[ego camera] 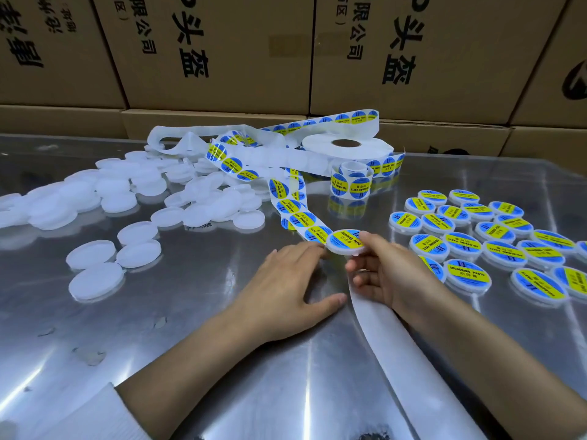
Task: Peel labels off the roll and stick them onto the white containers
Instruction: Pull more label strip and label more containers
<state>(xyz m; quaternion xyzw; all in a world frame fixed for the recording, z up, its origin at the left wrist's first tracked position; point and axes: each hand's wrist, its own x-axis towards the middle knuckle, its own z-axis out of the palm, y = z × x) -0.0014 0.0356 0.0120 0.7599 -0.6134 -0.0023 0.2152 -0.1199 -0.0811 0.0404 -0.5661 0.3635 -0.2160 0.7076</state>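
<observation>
My right hand [386, 273] holds a round white container [345, 243] that carries a blue and yellow label, just above the metal table. My left hand [290, 287] lies flat on the table, its fingertips touching the container's left edge and the end of the label strip [297, 214]. The strip runs back in loops to the white label roll [347, 149]. Empty backing paper [400, 354] trails toward me under my right wrist. Several plain white containers [136, 198] lie on the left. Several labelled containers [495, 236] lie on the right.
The shiny metal table [222, 376] reflects light. Large cardboard boxes [222, 52] with black print stand as a wall along the table's far edge. A small curled piece of label strip [351, 182] stands in front of the roll.
</observation>
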